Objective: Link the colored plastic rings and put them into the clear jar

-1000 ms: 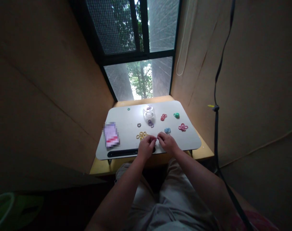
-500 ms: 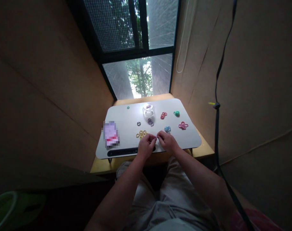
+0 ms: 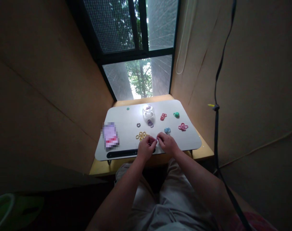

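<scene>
My left hand [image 3: 146,147] and my right hand [image 3: 167,142] meet fingertip to fingertip over the front of a white lap table [image 3: 126,128]. Both are closed in a pinch around something too small to make out, with a hint of purple between them. Yellow rings [image 3: 141,136] lie just beyond my left hand. Blue rings [image 3: 167,130] sit behind my right hand. Further back are purple rings [image 3: 150,123], a dark ring [image 3: 138,125] and a clear round jar [image 3: 148,112].
Red rings [image 3: 163,116], green rings [image 3: 176,114] and pink rings [image 3: 183,127] lie at the right. A blurred purple packet [image 3: 110,135] is at the left, and a small green ring [image 3: 128,108] at the back. A dark slot [image 3: 123,153] runs along the front edge.
The view has shifted very slightly. My hands stay together in nearly the same place, with a bit more purple showing at the fingertips.
</scene>
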Demonstrator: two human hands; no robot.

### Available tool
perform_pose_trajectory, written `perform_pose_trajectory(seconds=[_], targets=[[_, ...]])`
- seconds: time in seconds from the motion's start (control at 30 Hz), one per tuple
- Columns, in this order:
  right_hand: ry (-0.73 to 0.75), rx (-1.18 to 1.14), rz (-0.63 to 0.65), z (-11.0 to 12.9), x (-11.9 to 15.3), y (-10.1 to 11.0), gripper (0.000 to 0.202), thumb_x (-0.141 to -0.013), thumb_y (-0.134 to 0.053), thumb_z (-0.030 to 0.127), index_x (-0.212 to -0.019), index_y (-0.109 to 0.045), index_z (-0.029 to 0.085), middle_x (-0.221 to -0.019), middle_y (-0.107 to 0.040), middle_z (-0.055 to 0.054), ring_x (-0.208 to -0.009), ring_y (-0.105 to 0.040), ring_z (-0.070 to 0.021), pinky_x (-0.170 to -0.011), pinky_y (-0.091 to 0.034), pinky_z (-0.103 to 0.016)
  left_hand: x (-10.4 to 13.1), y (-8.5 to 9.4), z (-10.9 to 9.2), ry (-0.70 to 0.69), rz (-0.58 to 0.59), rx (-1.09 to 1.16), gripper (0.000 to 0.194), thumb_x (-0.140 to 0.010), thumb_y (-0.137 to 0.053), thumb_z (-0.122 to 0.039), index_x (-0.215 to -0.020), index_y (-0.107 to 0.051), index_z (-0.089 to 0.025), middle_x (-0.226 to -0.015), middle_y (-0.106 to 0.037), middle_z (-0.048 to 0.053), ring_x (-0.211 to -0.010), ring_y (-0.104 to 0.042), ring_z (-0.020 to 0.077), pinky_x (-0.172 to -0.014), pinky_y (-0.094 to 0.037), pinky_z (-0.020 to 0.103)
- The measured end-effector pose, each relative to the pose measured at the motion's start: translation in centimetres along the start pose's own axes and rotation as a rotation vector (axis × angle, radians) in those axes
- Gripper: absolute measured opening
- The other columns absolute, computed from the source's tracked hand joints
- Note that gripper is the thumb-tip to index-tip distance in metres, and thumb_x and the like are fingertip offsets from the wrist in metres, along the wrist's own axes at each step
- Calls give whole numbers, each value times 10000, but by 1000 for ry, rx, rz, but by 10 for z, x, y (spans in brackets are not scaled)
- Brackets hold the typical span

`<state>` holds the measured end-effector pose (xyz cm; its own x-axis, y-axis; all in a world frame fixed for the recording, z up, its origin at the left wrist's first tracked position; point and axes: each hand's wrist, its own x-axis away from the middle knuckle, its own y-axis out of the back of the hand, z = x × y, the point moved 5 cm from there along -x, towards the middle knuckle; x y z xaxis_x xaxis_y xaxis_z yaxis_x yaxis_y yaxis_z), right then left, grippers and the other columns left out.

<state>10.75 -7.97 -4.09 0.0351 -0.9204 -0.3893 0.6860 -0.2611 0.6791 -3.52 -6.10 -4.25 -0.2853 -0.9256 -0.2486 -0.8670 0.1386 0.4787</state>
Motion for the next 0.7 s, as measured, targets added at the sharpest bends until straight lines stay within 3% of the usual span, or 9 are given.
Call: perform_pose_trajectory(seconds=[0.7], targets=[[13, 19, 21, 5, 0, 3, 140, -890, -443, 218, -791, -541, 214, -706, -590, 6, -651, -533, -142, -622, -341, -237, -1, -1, -3, 15, 2, -130, 294, -899, -469, -425, -722, -555, -206, -663, -611, -12, -642, -543, 134, -614, -363, 245]])
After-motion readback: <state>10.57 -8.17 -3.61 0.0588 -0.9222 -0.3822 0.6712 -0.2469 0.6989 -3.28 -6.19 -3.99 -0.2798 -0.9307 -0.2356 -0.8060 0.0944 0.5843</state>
